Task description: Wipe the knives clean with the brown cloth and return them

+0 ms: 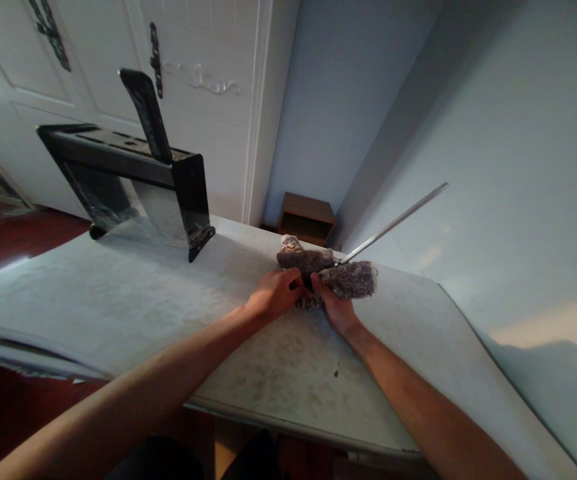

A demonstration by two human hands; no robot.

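Observation:
A fluffy grey-brown mop head [353, 279] lies on the pale table [268, 353], near its back edge. From its middle a thin metal rod [395, 223] slants up to the right. My left hand [279, 292] is curled against the left part of the mop head, its fingertips bent inward and partly hidden. Close beside it, my right hand [335, 303] grips the near side of the mop head, with the thumb on top. The hands almost meet at the middle of the mop head.
A black-framed device with clear panels and a raised handle [149, 113] stands at the table's back left. Behind are a white cabinet [208, 133] and a small brown wooden box [308, 208]. A wall [508, 200] borders the right side.

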